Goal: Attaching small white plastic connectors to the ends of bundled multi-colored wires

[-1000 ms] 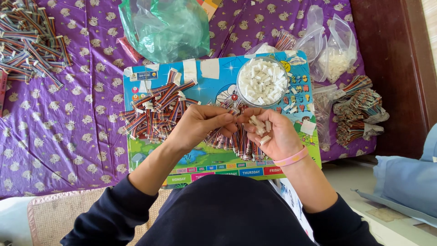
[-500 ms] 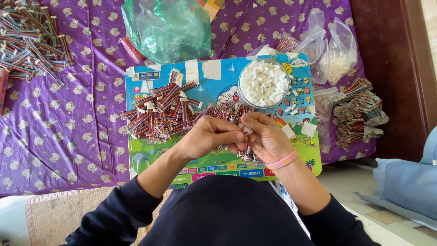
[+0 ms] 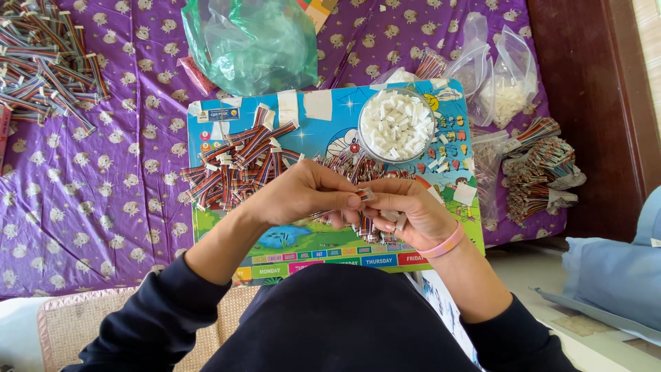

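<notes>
Left hand (image 3: 303,193) and right hand (image 3: 406,210) meet over colourful board (image 3: 323,238). Thumb and forefinger of both pinched on small white connector (image 3: 365,194) with short ribbon cable — long axis probably left-right, blurred. Right hand slightly nearer. Bowl of white connectors (image 3: 396,125) just beyond; cable pile (image 3: 237,162) toward left.

Bright, even daylight; sharp, slight blur at fingertips.
</notes>
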